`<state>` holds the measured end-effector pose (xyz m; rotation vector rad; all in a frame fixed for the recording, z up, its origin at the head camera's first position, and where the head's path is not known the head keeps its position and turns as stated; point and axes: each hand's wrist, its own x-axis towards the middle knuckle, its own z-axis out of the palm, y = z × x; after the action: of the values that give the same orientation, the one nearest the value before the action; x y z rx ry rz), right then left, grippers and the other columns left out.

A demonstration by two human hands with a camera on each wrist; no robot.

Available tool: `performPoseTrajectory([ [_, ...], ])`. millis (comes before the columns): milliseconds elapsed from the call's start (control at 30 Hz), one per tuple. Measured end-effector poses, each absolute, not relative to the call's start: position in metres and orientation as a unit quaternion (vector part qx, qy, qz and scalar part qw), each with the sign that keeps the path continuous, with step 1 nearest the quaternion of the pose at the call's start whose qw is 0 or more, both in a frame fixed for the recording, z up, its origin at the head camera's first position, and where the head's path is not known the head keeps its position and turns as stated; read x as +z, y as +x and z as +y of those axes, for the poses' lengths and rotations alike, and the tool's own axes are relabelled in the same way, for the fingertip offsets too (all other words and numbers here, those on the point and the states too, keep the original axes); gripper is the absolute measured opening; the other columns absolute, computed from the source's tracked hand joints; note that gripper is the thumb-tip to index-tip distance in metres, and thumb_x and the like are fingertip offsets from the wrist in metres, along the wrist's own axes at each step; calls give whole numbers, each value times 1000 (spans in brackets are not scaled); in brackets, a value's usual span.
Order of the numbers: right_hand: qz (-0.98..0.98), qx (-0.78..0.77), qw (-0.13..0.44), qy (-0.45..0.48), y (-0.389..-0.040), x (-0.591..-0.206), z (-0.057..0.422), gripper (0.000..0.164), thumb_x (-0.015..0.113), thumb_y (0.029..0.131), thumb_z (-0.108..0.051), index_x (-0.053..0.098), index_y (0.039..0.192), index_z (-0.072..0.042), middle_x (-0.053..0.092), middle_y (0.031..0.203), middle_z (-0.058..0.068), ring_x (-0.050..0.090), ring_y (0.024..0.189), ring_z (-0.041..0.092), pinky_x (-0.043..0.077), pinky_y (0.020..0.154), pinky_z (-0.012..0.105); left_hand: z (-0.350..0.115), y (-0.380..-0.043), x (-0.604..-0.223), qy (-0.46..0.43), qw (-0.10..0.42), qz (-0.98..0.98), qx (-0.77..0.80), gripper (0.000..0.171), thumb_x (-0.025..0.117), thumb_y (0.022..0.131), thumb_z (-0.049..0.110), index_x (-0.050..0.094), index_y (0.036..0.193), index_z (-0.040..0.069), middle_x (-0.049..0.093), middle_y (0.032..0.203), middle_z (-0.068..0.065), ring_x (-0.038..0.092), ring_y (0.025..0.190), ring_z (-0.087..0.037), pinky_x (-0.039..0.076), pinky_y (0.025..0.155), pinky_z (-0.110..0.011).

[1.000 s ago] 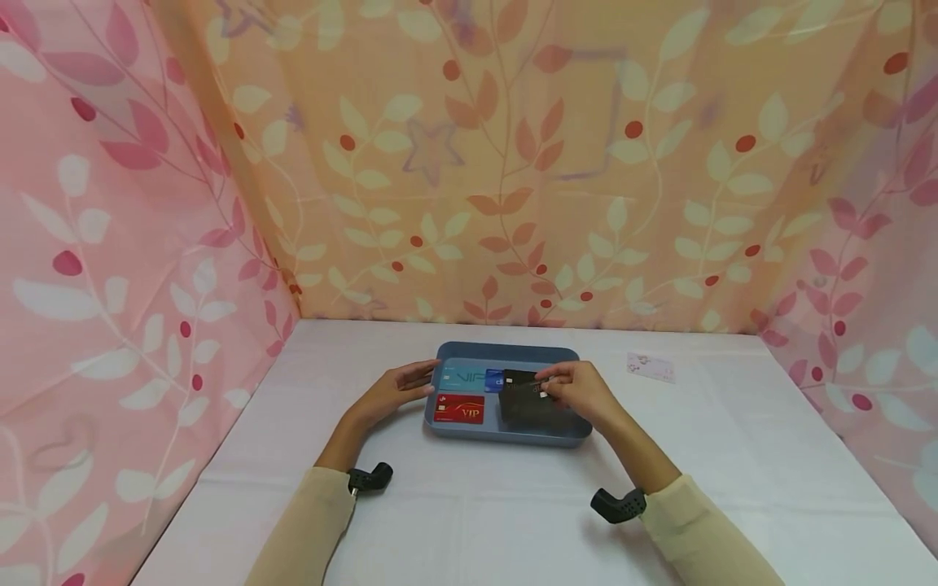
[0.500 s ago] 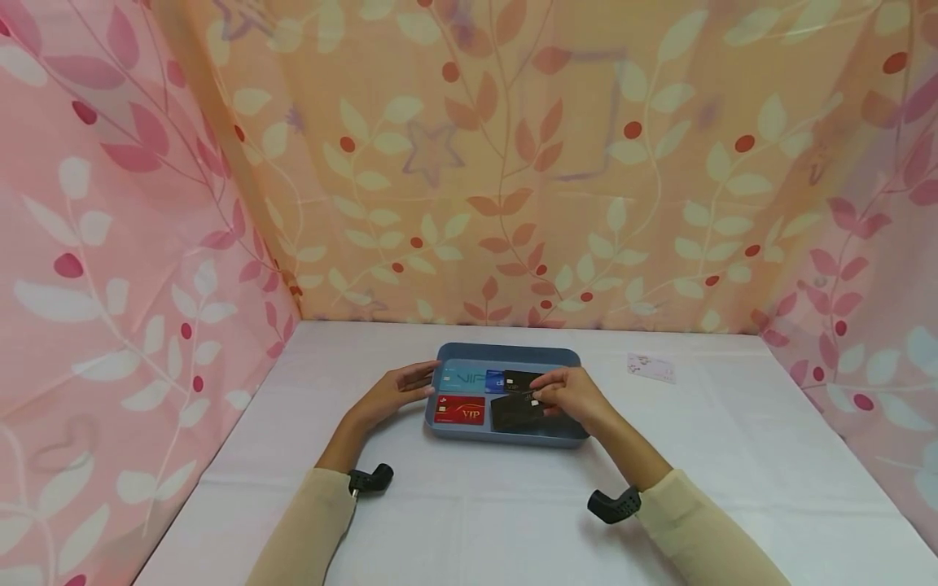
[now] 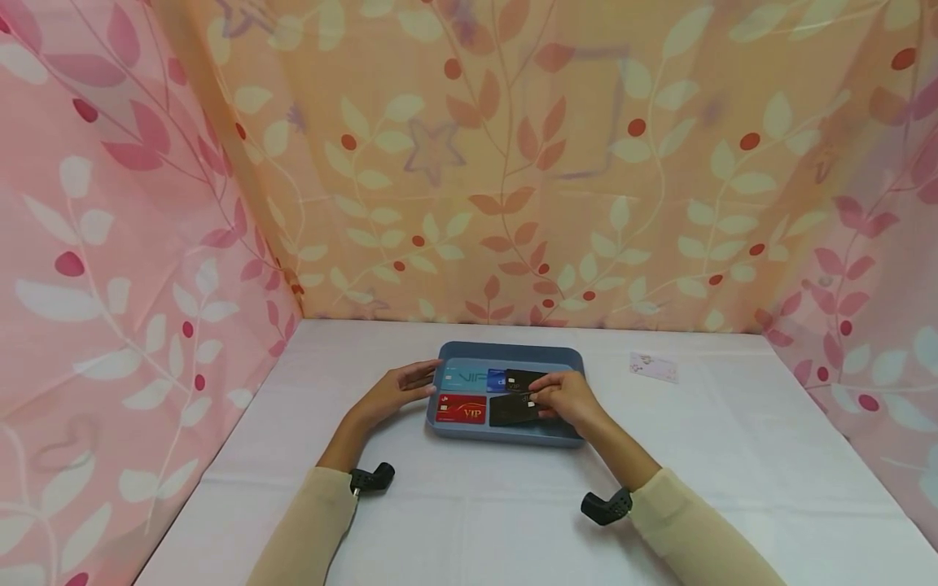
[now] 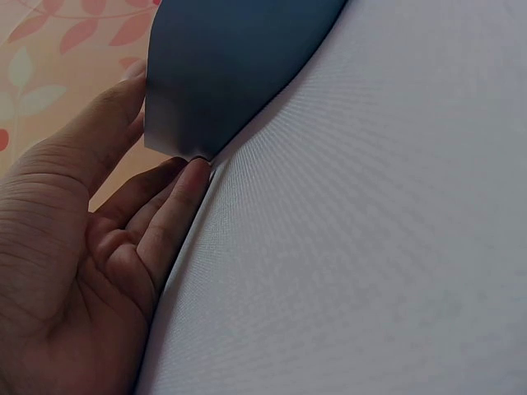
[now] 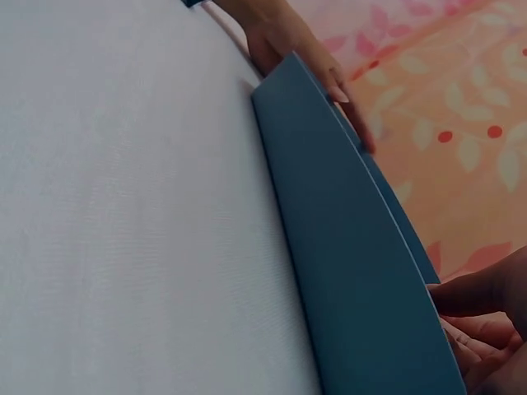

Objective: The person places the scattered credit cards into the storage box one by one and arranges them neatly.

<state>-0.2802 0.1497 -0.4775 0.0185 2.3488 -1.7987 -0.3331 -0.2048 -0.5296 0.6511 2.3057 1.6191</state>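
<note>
A blue tray (image 3: pixel 506 437) holds several bank-style cards. My right hand (image 3: pixel 572 401) is over the tray's right part, thumb and fingertips pinching the right end of a black card (image 3: pixel 508 409). This card lies nearly flat beside a red VIP card (image 3: pixel 460 409). Behind them are a light blue VIP card (image 3: pixel 462 377), a darker blue card (image 3: pixel 496 379) and another black card (image 3: pixel 522 379), partly overlapping. My left hand (image 3: pixel 392 395) rests with extended fingers against the tray's left end. In the right wrist view the tray wall (image 5: pixel 354 239) hides the cards.
On the white-covered table (image 3: pixel 469 521), right of the tray, lies a pale flowered card (image 3: pixel 654 368). Patterned cloth (image 3: pixel 506 163) hangs behind the table and along both sides. A black wrist camera (image 3: pixel 607 506) sits at the right sleeve.
My right hand has moved slightly left with the black card, which has gone from tilted to nearly flat next to the red card. The left hand has stayed at the tray's left end.
</note>
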Motion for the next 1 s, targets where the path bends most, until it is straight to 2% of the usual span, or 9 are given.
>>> performPoseTrajectory([
  [700,839,-543,41,2,-279,-483,142,11,70,89,4,73,99,7,74,83,14,69,62,19,62,60,34,-205,-331,-527,211,133,788,563,60,72,96,31,50,151,24,48,155,2,47,141,-21,41,113,-44],
  [1000,848,-529,35,-5,-278,-485,141,10,74,87,4,72,97,7,72,74,15,68,53,21,60,52,33,-204,-333,-528,216,130,790,559,60,71,97,32,49,152,22,48,155,2,47,141,-22,41,113,-45],
])
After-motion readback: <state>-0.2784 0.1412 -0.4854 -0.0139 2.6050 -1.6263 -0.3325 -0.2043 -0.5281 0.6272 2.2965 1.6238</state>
